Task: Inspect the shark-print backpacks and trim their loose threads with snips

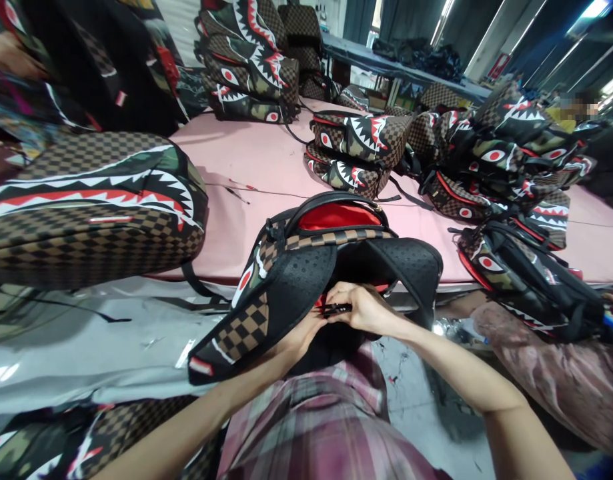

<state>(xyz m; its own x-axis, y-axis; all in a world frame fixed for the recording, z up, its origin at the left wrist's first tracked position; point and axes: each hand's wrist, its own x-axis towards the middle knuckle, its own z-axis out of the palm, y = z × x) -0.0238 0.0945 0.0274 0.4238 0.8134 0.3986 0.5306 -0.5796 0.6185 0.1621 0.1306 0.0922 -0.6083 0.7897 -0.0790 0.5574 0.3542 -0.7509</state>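
Observation:
A brown-and-black checked backpack (331,237) with a shark-face print and red lining leans on the table's front edge, its black padded straps (306,273) towards me. My right hand (369,308) is closed around a small black tool (339,309) that looks like thread snips, between the straps. Just left of it and lower, my left hand (303,333) reaches under the left strap, its fingers closed at a bit of the backpack by the red fabric. The fingertips of that hand are partly hidden.
A pink-topped table (226,153) runs across in front. Another shark-print backpack (101,207) lies at left, a stack of backpacks (251,67) stands behind, and several more lie at right. A co-worker's sleeve (541,373) is close at right; another person's hand (16,57) shows at upper left.

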